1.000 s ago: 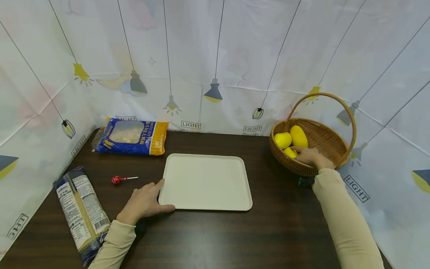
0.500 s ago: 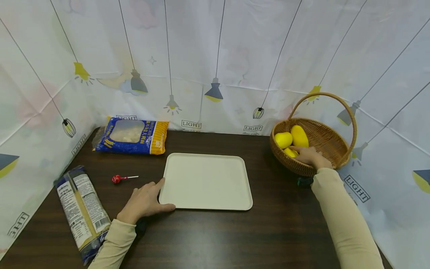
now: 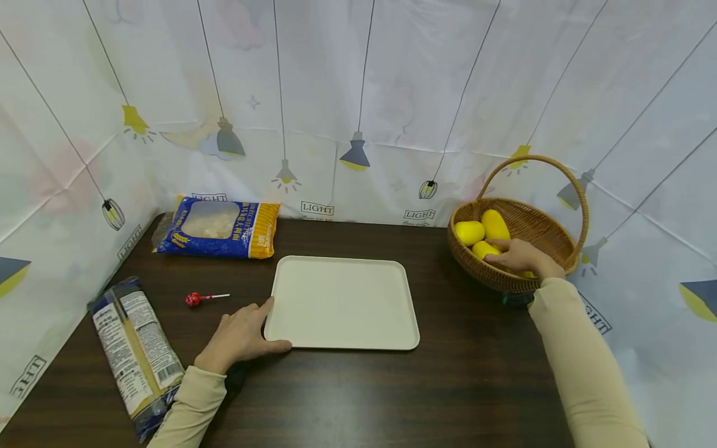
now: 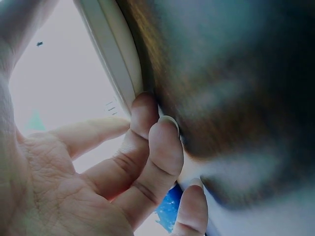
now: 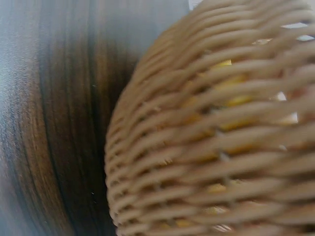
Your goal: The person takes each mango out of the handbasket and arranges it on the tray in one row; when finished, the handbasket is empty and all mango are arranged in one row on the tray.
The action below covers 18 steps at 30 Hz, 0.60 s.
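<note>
My left hand rests at the near left corner of a cream rectangular tray. Its thumb lies along the front edge and the fingers touch the left side; the left wrist view shows fingertips at the tray's rim. On the right, my right hand reaches into a wicker basket, thumb and forefinger beside a yellow lemon-like fruit. Two more yellow fruits lie behind it, and a bit of yellow shows under the palm. Basket weave hides the right fingers in the right wrist view.
A blue and orange pasta bag lies at the back left. Nearer stands out a long pasta packet at the left edge. A red lollipop lies between them and the tray. A patterned cloth hangs behind the dark table.
My right hand has shifted slightly right and up inside the basket, and yellow now shows under its palm. The left hand and tray have stayed put.
</note>
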Motion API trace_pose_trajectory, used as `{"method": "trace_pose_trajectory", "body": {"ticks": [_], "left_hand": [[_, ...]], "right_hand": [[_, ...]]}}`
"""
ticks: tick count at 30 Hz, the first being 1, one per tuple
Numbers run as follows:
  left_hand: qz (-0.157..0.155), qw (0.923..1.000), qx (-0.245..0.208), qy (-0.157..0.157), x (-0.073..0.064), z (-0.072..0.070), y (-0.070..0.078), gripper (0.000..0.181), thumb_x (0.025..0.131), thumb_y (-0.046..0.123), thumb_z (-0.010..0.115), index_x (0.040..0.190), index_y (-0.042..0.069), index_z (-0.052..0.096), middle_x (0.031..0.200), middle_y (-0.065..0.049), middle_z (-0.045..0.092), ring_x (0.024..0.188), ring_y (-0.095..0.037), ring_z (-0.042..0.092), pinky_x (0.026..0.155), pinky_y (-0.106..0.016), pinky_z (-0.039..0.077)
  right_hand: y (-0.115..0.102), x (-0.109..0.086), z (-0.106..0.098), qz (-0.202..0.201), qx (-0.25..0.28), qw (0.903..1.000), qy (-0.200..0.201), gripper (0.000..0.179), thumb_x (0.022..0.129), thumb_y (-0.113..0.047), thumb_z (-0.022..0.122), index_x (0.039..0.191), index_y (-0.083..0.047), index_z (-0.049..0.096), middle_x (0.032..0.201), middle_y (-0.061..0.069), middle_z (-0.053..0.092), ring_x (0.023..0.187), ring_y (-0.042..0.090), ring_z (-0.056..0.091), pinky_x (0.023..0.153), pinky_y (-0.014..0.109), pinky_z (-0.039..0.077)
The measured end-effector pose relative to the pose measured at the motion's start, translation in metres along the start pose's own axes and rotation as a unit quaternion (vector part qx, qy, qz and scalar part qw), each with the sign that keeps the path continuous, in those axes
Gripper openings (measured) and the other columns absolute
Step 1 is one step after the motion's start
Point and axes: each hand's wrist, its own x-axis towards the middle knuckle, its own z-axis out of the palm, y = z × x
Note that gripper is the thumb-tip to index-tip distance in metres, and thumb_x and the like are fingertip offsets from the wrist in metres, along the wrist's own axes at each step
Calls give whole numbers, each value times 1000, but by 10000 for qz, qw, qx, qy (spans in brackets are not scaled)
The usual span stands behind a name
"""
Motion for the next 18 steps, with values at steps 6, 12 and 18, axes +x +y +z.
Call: {"method": "trace_pose_trajectory", "body": {"ticks": [6,12,18], "left_hand": [[26,10000,-30,27,-1,-1,0,108,73,67,77,153,5,40,128,-23,64,115,-38,63,91,-72,43],[46,10000,-33,41,-2,-1,0,109,73,67,77,153,4,40,128,-23,64,114,-38,63,90,-71,44],[22,10000,-55,27,0,1,0,108,73,68,76,153,4,40,128,-23,64,114,-37,63,90,-70,44]], "right_hand": [[-5,-12,-10,-74,8,9996,290,73,102,-46,53,153,3,33,140,43,47,121,60,52,102,70,39],[-11,-20,-16,71,-106,9991,413,78,100,-52,54,155,-1,32,141,40,48,120,59,52,100,70,40],[-23,-25,-22,56,-35,9980,628,83,97,-57,56,157,-5,31,148,39,40,130,62,42,102,71,38]]}}
